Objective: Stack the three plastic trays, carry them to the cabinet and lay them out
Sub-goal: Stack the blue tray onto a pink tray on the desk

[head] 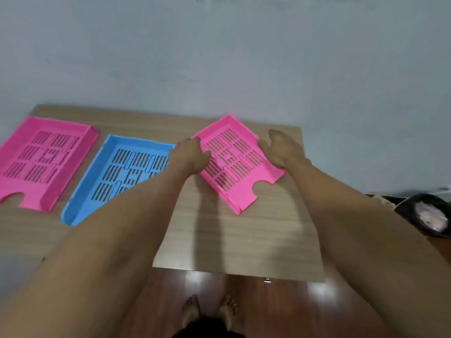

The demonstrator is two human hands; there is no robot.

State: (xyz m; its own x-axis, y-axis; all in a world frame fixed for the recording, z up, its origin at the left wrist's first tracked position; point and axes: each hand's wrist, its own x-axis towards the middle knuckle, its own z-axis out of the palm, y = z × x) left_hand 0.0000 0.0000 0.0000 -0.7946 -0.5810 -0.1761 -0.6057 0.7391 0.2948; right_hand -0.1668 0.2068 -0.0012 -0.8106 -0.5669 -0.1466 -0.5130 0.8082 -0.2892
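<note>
1. Three slotted plastic trays are seen on the light wood-grain bench (pixel 244 240).
2. The right-hand pink rectangular tray (pixel 238 162) is held at its two long sides, turned askew.
3. The left hand (pixel 191 154) is closed in a grip over its left rim; the right hand (pixel 283 148) is curled on its right rim.
4. The blue slotted tray (pixel 117 172) and the other pink tray (pixel 44 159) lie apart to the left.
</note>
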